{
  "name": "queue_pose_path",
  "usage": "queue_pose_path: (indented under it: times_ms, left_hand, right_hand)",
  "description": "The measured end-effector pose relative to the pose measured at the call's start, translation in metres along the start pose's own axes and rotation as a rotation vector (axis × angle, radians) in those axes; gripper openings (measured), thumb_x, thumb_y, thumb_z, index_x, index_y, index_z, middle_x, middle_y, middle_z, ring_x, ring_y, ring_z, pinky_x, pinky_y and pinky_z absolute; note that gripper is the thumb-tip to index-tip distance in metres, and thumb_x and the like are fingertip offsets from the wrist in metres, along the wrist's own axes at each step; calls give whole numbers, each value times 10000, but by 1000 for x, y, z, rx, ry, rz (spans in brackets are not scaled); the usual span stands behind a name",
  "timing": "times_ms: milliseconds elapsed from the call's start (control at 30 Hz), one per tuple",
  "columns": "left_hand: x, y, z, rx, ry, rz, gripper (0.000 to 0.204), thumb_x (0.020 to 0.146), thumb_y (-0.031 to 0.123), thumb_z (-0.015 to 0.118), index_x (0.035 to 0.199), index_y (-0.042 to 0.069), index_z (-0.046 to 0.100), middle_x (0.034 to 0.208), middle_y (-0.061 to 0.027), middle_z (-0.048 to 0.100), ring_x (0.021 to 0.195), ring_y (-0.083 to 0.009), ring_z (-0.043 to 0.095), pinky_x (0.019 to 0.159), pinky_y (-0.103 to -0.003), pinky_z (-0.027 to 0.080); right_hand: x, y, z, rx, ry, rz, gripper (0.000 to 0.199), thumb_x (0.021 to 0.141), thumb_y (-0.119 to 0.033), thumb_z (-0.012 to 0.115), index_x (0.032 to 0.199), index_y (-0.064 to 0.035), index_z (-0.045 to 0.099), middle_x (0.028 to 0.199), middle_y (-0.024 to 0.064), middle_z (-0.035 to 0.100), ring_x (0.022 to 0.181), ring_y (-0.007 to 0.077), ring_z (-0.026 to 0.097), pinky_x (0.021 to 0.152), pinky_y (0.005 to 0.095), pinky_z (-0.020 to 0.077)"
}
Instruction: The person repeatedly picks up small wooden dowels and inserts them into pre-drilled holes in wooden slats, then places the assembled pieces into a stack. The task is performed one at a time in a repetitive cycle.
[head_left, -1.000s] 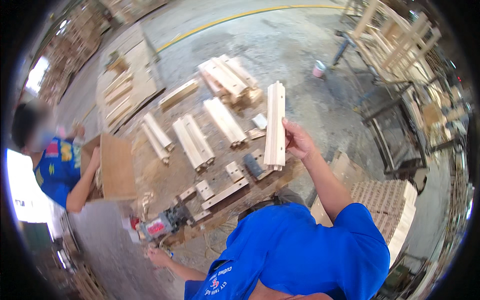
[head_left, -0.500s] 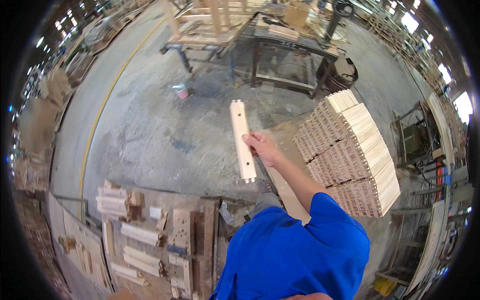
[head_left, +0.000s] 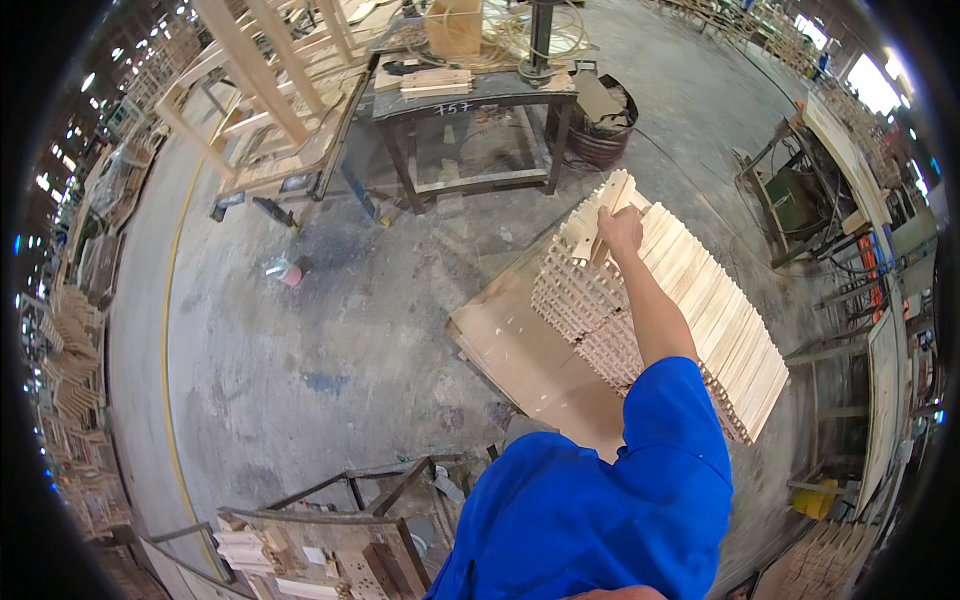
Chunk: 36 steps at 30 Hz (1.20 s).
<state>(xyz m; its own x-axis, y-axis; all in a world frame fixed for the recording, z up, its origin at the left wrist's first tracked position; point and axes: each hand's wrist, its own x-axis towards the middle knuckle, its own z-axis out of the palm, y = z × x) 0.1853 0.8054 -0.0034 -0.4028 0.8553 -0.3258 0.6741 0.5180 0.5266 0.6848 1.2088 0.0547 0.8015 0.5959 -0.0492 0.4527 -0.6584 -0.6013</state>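
While the right arm stretches out in its blue sleeve point(head_left: 668, 420), the right hand point(head_left: 620, 228) is closed around a pale wooden piece point(head_left: 592, 232), a long flat slat, at the far end of a big stack of slats point(head_left: 700, 300) on the right side of the scene. The fingers wrap the slat's upper end, and the slat lies on or just above the top layer; whether it already rests there cannot be told. The left hand is out of view. To set the piece well, it looks wise to line it up with its neighbours, keeping its long edges parallel to theirs and its end flush with the stack's notched face, and to lower it flat rather than on a corner so the rows stay even. The slats are raw, light-coloured wood, smooth on their broad faces, and their ends form a ribbed, comb-like pattern on the near-left side of the stack. The stack sits on a flat plywood sheet point(head_left: 520, 350) lying on the grey concrete floor point(head_left: 330, 330), which is stained and dusty. Farther off stands a dark metal table point(head_left: 470, 100) with wood scraps on top, and to its left a pale wooden frame point(head_left: 270, 100) of square bars.
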Motion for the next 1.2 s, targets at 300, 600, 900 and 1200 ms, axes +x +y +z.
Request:
queue_pose_path:
  times_ms: [300, 600, 900, 1200]
  left_hand:
    - [34, 33, 8, 74, -70, -40, 323, 1005, 321, 611, 1097, 52, 766, 982, -179, 775, 864, -372, 739, 760, -497, 576]
    - [26, 31, 3, 96, -71, -161, 317, 1003, 313, 612, 1092, 48, 762, 978, -179, 773, 855, -367, 738, 753, -493, 577]
    - [7, 26, 2, 74, -70, -272, 312, 1001, 305, 614, 1088, 43, 759, 975, -179, 772, 846, -362, 737, 746, -488, 579]
    - [-8, 22, 9, 48, -80, -338, 306, 998, 297, 616, 1083, 39, 756, 971, -179, 770, 837, -356, 737, 738, -484, 580]
  right_hand:
    - [55, 5, 0, -153, 17, 97, 611, 851, -400, 765, 1228, 63, 634, 1196, 245, 731, 1152, 383, 710, 993, 460, 565]
    - [76, 1, 21, -296, 35, 17, 663, 870, -231, 691, 1387, 119, 467, 1321, 337, 600, 1218, 439, 652, 1029, 459, 554]
    - [60, 10, 31, -734, 34, -208, 626, 918, -288, 614, 1471, -15, 502, 1519, 259, 445, 1448, 433, 424, 1095, 536, 438]
    - [64, -1, 24, -757, -441, -704, 453, 972, -381, 590, 1302, -82, 678, 1382, 203, 587, 1330, 378, 517, 1084, 526, 430]
